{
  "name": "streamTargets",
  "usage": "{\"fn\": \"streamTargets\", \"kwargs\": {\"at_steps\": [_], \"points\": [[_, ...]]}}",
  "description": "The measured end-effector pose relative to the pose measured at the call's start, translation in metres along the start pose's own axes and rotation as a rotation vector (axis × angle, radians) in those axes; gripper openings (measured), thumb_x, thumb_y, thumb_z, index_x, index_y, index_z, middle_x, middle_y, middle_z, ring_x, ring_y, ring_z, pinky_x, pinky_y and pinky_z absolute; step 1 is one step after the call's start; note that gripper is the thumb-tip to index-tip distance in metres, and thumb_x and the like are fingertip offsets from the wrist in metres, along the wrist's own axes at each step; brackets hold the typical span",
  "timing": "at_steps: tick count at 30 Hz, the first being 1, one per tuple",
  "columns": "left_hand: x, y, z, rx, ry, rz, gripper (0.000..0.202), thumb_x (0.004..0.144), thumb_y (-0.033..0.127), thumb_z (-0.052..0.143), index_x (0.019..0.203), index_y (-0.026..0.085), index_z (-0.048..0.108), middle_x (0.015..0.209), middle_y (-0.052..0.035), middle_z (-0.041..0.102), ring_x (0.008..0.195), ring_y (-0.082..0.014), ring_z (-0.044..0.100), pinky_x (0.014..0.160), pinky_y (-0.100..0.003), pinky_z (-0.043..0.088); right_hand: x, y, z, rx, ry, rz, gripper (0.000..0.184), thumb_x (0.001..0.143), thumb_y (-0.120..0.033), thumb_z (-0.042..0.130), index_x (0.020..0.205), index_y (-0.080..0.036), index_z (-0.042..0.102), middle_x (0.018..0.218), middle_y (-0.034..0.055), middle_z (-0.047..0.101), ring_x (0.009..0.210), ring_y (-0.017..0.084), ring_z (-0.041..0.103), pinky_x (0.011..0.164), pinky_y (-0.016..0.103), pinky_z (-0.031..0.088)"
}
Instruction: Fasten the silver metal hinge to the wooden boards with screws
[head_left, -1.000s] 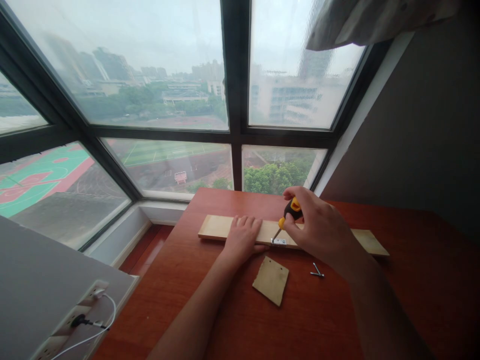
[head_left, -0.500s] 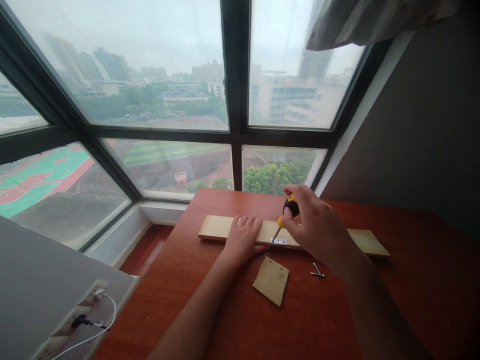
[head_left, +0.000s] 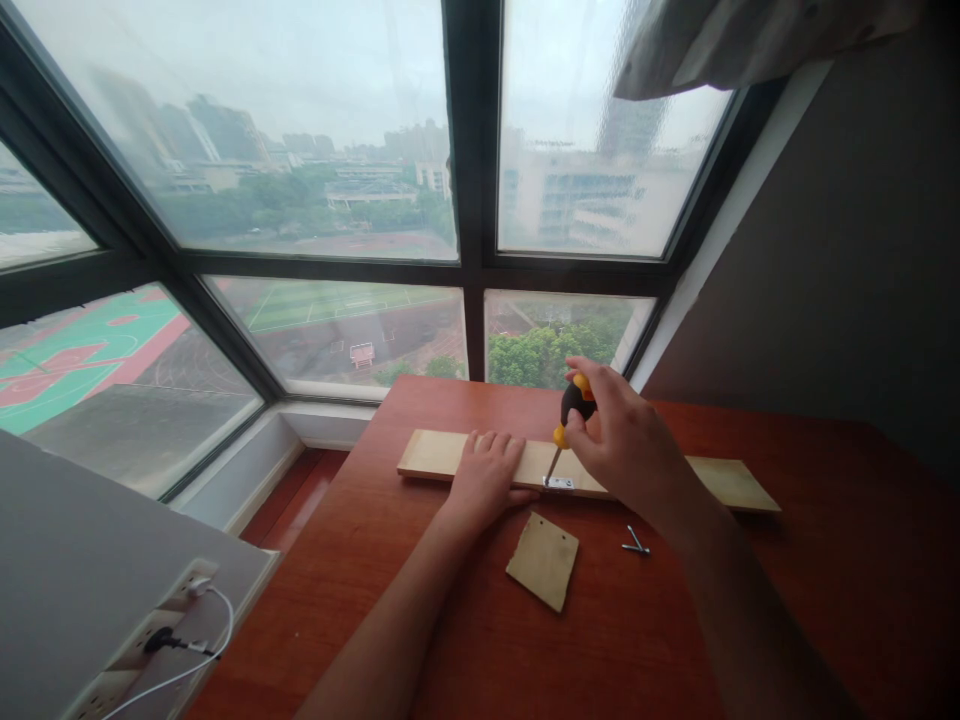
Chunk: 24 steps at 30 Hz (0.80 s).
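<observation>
A long pale wooden board point(head_left: 429, 453) lies across the table. My left hand point(head_left: 489, 470) rests flat on it, fingers spread over the top and thumb by the near edge. My right hand point(head_left: 634, 445) is closed round the black and yellow handle of a screwdriver point(head_left: 577, 402). The screwdriver stands slightly tilted, its tip at the left end of a small metal plate point(head_left: 562, 484) on the board's near edge. Whether a screw sits under the tip is too small to tell. My right hand and forearm hide part of the board.
A small wooden piece point(head_left: 544, 562) with two holes lies on the reddish-brown table point(head_left: 360, 600) before the board. Several loose screws point(head_left: 636, 541) lie to its right. Large windows point(head_left: 315, 130) rise behind the table; plugs and a white cable point(head_left: 225, 625) are at the lower left.
My right hand has shifted slightly and its fingers have turned on the screwdriver handle, which stands a little more upright. The board and my left hand have stayed put.
</observation>
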<state>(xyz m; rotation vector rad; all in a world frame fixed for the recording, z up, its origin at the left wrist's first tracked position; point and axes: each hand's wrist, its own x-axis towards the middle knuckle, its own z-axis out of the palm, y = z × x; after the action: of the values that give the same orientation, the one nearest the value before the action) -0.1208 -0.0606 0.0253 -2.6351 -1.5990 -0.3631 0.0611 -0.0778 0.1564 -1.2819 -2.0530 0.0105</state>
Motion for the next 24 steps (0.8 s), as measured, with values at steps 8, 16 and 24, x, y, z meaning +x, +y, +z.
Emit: {"fn": "streamTargets", "kwargs": {"at_steps": [8, 16, 24], "points": [[0.0003, 0.0006, 0.0005, 0.008, 0.005, 0.001, 0.073, 0.068, 0.063, 0.069, 0.124, 0.022, 0.047, 0.122, -0.0120, 0.054, 0.114, -0.0315, 0.047, 0.102, -0.046, 0.030, -0.0001, 0.0019, -0.0012, -0.058, -0.013, 0.020, 0.037, 0.089, -0.032, 0.050, 0.125, -0.022, 0.051, 0.112, 0.0087, 0.061, 0.097, 0.026, 0.062, 0.082, 0.041, 0.051], [0.0002, 0.0002, -0.0007, 0.003, -0.011, 0.001, 0.076, 0.068, 0.063, 0.068, 0.128, 0.022, 0.044, 0.123, -0.0123, 0.054, 0.115, -0.0317, 0.046, 0.104, -0.047, 0.028, 0.0000, -0.0007, 0.0002, 0.017, -0.020, 0.012, 0.040, 0.089, -0.026, 0.047, 0.128, -0.020, 0.046, 0.121, 0.0099, 0.059, 0.103, 0.026, 0.060, 0.086, 0.042, 0.050], [0.0005, 0.0002, -0.0008, 0.006, -0.010, 0.011, 0.075, 0.067, 0.062, 0.069, 0.125, 0.021, 0.046, 0.122, -0.0127, 0.054, 0.115, -0.0316, 0.047, 0.103, -0.046, 0.029, 0.0007, 0.0003, -0.0001, -0.017, 0.026, -0.007, 0.038, 0.086, -0.023, 0.053, 0.124, -0.020, 0.052, 0.108, 0.0083, 0.064, 0.098, 0.025, 0.062, 0.084, 0.040, 0.050]]}}
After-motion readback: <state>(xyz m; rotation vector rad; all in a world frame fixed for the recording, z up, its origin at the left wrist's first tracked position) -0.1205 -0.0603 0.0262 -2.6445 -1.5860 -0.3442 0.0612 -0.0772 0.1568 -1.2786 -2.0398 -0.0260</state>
